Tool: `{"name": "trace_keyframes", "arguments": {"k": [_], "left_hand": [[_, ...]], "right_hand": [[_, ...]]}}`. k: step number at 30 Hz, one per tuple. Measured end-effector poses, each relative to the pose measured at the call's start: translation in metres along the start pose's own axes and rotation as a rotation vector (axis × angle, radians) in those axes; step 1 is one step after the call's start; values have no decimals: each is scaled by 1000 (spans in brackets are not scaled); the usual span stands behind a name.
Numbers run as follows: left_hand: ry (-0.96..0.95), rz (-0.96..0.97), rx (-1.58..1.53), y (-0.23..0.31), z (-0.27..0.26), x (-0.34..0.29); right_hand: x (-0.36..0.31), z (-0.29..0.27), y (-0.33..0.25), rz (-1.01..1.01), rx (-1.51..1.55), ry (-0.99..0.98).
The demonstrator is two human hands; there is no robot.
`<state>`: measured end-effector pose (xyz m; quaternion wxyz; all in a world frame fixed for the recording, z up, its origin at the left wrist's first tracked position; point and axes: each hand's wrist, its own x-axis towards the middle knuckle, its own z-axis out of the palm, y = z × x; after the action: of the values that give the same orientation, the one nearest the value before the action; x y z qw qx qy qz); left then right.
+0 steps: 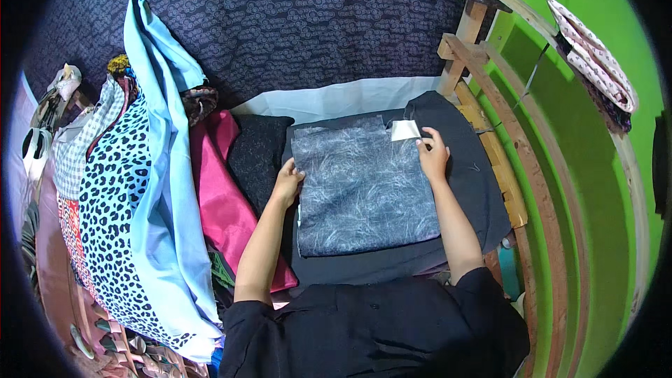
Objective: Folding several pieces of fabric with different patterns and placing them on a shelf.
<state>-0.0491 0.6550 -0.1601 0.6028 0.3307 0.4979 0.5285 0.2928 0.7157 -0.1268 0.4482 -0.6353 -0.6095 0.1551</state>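
A folded grey-blue cloth [364,189] with a pale swirling pattern lies flat in front of me, its edges nearly square. My left hand [287,182] grips its left edge, fingers bent around the side. At the upper right corner, my right hand [435,155] pinches the right edge between thumb and fingers. Just beside those fingers sits a small white patch [405,130], like a label or piece of paper. Beneath the cloth is a black fabric-covered surface [469,182].
Left of me hang a light blue cloth [164,189] and a leopard-print cloth [115,196]. Pink fabric [227,196] and a black textured cloth [262,157] lie next to the work surface. A wooden slatted frame [535,175] stands at right, with a folded patterned cloth [595,63] over it. A dark patterned curtain [315,21] hangs behind.
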Motion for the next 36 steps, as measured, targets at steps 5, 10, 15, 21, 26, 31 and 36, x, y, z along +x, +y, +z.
{"name": "trace_keyframes", "arguments": {"k": [5,10,15,21,26,31,36], "left_hand": [[193,149,386,-33,-15,13],[227,-55,784,-4,-6,-16],[87,-62,915,2,1,-18],[-178,-192,-66,27,-1,-20],[-181,274,97,107,37,-34],[-42,624,114,137,44,-62],[265,614,445,53,27,-116]], "right_hand": [[-8,17,18,250,-242,-198],[-29,-7,9,202,-488,-249],[-35,-14,9,267,-373,-432],[-31,-34,-16,244,-74,-329],[-2,-63,-20,3,325,36],[-12,-98,-66,-28,579,23],[-94,-105,-35,-76,169,108]]}}
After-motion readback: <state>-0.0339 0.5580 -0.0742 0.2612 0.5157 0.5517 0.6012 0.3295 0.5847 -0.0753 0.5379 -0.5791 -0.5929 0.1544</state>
